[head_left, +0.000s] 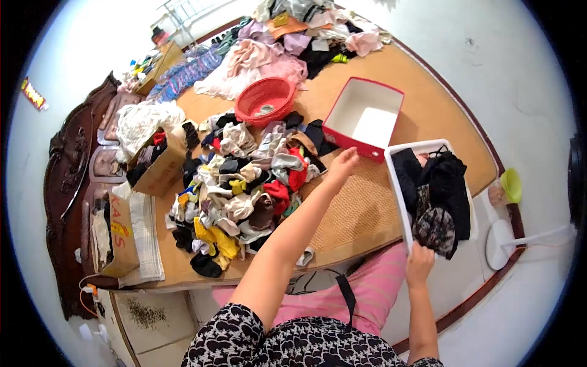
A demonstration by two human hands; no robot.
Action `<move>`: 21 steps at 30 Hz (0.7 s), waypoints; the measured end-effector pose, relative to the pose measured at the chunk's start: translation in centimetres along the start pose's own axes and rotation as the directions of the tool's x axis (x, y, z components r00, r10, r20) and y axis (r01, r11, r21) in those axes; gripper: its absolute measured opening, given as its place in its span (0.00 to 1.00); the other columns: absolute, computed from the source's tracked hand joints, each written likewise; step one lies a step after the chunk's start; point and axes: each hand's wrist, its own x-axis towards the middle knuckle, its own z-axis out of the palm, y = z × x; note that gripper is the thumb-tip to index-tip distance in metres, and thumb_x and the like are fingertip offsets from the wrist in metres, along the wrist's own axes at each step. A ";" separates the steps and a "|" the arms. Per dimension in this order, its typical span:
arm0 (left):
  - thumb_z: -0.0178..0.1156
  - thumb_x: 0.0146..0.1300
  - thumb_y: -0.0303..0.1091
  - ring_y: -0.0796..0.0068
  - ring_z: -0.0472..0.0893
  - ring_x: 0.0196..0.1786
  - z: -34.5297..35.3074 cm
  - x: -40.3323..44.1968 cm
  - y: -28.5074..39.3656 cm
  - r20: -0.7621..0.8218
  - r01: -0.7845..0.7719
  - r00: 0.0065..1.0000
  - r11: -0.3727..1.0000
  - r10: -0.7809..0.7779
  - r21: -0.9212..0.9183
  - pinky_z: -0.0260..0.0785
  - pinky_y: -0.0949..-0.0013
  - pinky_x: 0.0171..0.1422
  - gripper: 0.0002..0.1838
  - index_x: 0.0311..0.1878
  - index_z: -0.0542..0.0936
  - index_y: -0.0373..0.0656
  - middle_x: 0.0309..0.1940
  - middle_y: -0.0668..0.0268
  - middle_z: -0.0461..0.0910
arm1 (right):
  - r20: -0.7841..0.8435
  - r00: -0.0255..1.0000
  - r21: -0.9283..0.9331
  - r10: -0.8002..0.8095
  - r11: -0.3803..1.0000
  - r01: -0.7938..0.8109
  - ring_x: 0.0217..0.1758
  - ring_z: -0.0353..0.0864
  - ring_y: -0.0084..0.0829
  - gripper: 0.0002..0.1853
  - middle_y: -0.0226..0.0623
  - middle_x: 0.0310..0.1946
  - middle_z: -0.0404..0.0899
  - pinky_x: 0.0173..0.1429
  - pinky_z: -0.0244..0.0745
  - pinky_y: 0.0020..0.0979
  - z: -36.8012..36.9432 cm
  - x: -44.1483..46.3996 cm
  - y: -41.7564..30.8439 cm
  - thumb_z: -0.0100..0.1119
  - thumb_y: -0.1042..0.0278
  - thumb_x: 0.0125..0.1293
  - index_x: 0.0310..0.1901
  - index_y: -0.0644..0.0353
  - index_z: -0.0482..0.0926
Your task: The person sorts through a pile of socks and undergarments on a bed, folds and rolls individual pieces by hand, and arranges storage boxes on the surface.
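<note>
On your far left, 2 cardboard boxes stand on the bed mat (pixel 348 214), the lettered box (pixel 124 241) nearer you and the plain box (pixel 160 174) behind it; both have their mouths up, which likely keeps the cloth in them from spilling. Next comes a loose heap of small clothes (pixel 244 205), spread within your reach. The red basket (pixel 243 109) sits at the heap's far edge, seemingly leaving the near side accessible. Your left hand (pixel 345 163) is just beside the near wall of the red-and-white box (pixel 353 145), its fingers curled; you show nothing in it, and I cannot tell whether the fingertips meet. That box lies open side up, its white inside facing you. Farthest right, the white bin (pixel 398 205) is beside that box, at the mat's near edge, holding black garments (pixel 451 183) and a lacy black piece (pixel 435 227) at its near end. Your right hand (pixel 420 263) is closed on the bin's near left corner, probably because a grip there steadies it.
</note>
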 end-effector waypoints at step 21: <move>0.62 0.46 0.23 0.52 0.67 0.57 -17.8 -32.5 -4.0 -0.177 0.096 0.873 0.196 0.455 0.976 0.61 0.57 0.61 0.21 0.48 0.75 0.43 0.55 0.61 0.68 | 0.019 0.960 0.181 -0.279 0.945 0.271 0.56 0.66 0.43 0.28 0.44 0.49 0.68 0.60 0.59 0.43 2.9 4.9 -20.1 0.67 0.67 0.48 0.53 0.60 0.70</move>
